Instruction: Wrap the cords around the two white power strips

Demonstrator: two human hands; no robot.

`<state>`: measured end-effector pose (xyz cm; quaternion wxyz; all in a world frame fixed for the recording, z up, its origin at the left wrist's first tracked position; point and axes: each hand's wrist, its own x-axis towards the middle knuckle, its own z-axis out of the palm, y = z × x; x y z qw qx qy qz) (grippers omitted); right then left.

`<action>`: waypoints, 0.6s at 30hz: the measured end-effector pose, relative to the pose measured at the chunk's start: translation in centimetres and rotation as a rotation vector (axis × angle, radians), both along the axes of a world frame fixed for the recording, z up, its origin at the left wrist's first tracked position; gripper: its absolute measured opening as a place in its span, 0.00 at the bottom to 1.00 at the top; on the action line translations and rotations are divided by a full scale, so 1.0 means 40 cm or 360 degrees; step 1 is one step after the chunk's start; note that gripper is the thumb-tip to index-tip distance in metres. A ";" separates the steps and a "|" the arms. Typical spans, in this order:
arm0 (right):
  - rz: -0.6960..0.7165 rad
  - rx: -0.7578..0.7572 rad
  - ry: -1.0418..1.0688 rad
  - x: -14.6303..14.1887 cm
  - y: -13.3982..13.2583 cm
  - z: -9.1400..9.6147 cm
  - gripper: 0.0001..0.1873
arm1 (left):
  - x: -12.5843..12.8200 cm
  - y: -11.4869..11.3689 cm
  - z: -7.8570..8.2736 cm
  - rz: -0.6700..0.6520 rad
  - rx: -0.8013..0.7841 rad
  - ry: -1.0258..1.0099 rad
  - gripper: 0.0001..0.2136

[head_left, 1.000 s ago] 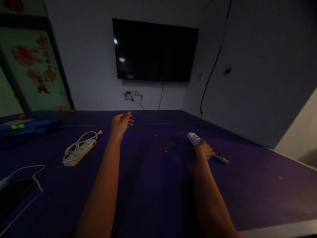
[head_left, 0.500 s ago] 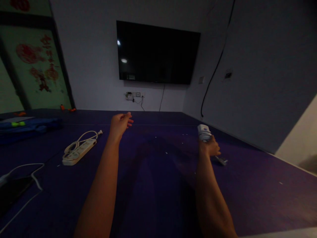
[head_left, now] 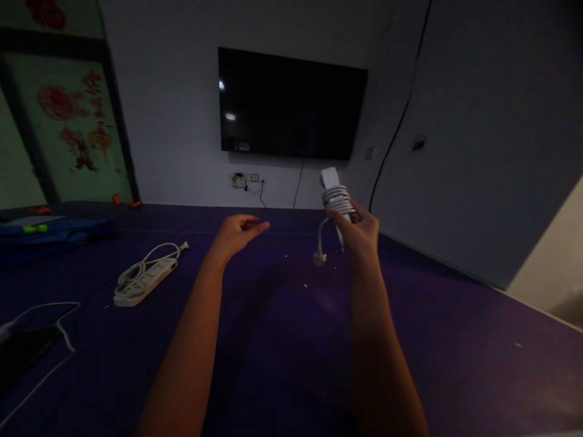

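My right hand (head_left: pixel 362 227) grips a white power strip (head_left: pixel 330 177) and holds it up above the purple surface. Its grey cord (head_left: pixel 337 199) is wound several times round the strip's body, and a short end hangs down to a plug (head_left: pixel 319 258). Part of the strip is hidden behind my fingers. My left hand (head_left: pixel 239 235) is raised to the left of it, holding nothing, thumb and fingers apart. A second white power strip (head_left: pixel 152 283) lies on the surface at the left, its cable looped loosely over it.
A dark flat device (head_left: pixel 27 352) with a white cable (head_left: pixel 68 334) lies at the lower left. Folded blue cloth (head_left: pixel 82 230) is behind it. A television (head_left: pixel 291 106) hangs on the far wall above sockets (head_left: pixel 248 178). A black cable (head_left: pixel 401 121) runs down the right wall.
My right hand has lifted the cord-wrapped power strip off the surface and brought it up and to the left. My left hand has shifted slightly right and its thumb now points right.
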<state>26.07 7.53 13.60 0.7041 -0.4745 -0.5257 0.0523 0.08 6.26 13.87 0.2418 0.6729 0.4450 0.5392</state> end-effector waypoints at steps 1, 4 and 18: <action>0.0136 0.0059 0.0048 -0.040 -0.005 0.004 0.37 | 0.007 -0.001 -0.003 -0.0087 -0.0014 0.0091 0.20; 0.0514 0.0087 0.0087 -0.150 -0.028 0.011 0.36 | 0.028 -0.004 -0.018 -0.0387 -0.0063 0.0343 0.26; 0.0891 -0.0150 -0.0040 -0.194 -0.044 0.006 0.27 | -0.033 -0.018 0.002 -0.0418 -0.0163 0.0370 0.16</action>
